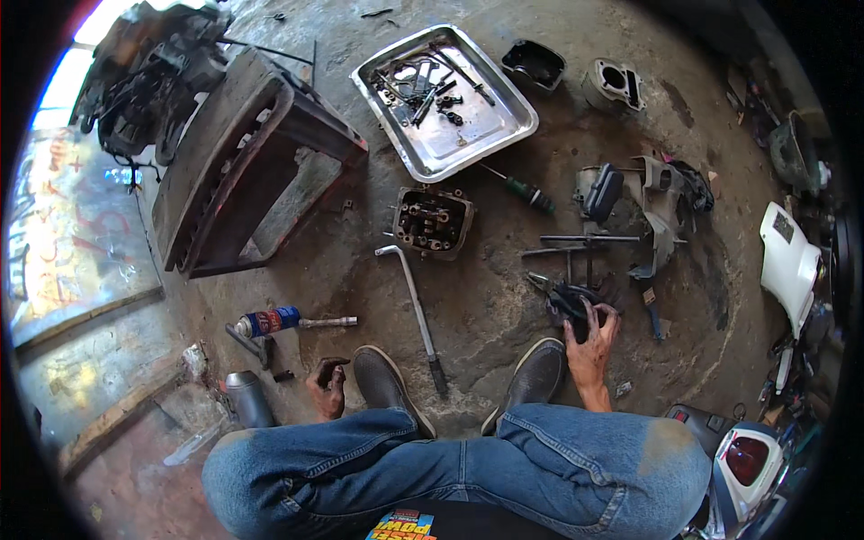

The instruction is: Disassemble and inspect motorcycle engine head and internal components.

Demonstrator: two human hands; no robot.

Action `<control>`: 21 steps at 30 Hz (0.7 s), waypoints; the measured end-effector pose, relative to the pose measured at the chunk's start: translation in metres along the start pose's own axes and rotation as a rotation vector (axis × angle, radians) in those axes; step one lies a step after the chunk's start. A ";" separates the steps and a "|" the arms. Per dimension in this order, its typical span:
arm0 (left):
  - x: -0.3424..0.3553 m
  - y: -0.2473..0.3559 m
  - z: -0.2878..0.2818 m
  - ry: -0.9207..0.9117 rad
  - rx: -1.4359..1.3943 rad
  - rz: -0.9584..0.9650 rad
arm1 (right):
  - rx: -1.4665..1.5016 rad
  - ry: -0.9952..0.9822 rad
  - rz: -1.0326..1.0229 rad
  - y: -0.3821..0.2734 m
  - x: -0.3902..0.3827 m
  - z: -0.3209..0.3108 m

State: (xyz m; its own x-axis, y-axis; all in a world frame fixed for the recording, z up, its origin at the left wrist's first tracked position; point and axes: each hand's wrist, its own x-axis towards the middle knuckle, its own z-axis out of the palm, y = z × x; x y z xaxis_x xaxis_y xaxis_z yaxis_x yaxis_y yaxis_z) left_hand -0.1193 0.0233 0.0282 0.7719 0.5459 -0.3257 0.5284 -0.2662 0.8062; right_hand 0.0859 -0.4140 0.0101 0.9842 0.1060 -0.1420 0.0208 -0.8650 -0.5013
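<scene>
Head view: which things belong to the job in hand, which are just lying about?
Likely in the job:
pliers, at the right hand
engine part, centre
metal tray, beyond it
green-handled screwdriver

Probably just lying about:
white panel, far right
red tail light, lower right

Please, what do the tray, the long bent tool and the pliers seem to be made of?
Tray: smooth, polished metal, perhaps stainless steel; it reflects light strongly. Long bent tool: silvery, probably steel; its dark, matte grip may be rubber. Pliers: dull, greyish at the tip, likely steel.
</scene>
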 end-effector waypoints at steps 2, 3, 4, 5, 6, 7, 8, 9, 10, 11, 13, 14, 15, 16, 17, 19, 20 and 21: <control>0.003 0.008 0.012 -0.012 0.022 0.005 | -0.059 0.065 0.067 0.008 -0.001 0.000; 0.002 0.010 0.013 -0.001 0.023 0.006 | -0.053 0.064 0.058 0.002 0.004 0.001; 0.001 0.011 0.014 0.012 0.030 0.006 | -0.105 0.086 -0.057 -0.003 0.011 0.001; -0.003 0.010 0.015 0.012 0.035 -0.004 | -0.168 0.100 -0.161 -0.008 0.014 -0.002; -0.003 0.013 0.012 0.013 0.043 -0.009 | -0.163 0.093 -0.159 -0.018 0.018 -0.002; 0.000 0.016 0.009 0.002 0.039 0.002 | -0.216 0.022 -0.183 -0.029 0.023 -0.001; 0.003 0.016 0.011 -0.016 0.023 0.018 | -0.283 -0.040 -0.204 -0.034 0.028 -0.003; 0.004 0.014 0.010 -0.020 0.022 0.011 | -0.342 -0.046 -0.220 -0.032 0.028 -0.001; 0.004 0.014 0.009 -0.027 0.017 0.012 | -0.349 -0.044 -0.215 -0.025 0.024 0.003; 0.005 0.014 0.006 -0.022 0.018 0.019 | -0.338 -0.041 -0.184 -0.016 0.024 0.011; 0.010 0.014 0.002 -0.029 0.023 0.051 | -0.247 -0.039 -0.170 -0.001 0.024 0.011; 0.010 0.013 -0.001 -0.026 0.019 0.052 | -0.249 -0.036 -0.174 0.003 0.022 0.009; 0.010 0.010 -0.003 -0.032 0.010 0.043 | -0.230 -0.017 -0.196 0.007 0.021 0.008; 0.010 0.010 -0.004 -0.038 0.001 0.034 | -0.211 0.002 -0.218 0.010 0.019 0.007; 0.010 0.010 -0.003 -0.034 -0.002 0.035 | -0.212 0.003 -0.223 0.015 0.015 0.007; 0.006 0.011 -0.002 -0.011 0.036 0.041 | -0.141 0.052 -0.123 0.022 0.007 0.009; 0.004 0.012 -0.002 -0.009 0.034 0.036 | -0.143 0.048 -0.125 0.020 0.003 0.007; 0.002 0.011 -0.001 0.015 0.015 0.015 | -0.121 0.068 -0.038 0.019 -0.001 0.005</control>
State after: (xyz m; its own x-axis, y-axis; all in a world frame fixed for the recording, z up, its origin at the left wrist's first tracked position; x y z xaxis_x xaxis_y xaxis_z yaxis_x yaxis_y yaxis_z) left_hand -0.1122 0.0222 0.0371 0.7743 0.5536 -0.3065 0.5226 -0.2863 0.8031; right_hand 0.0846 -0.4282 -0.0040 0.9918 0.1102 -0.0651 0.0754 -0.9141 -0.3985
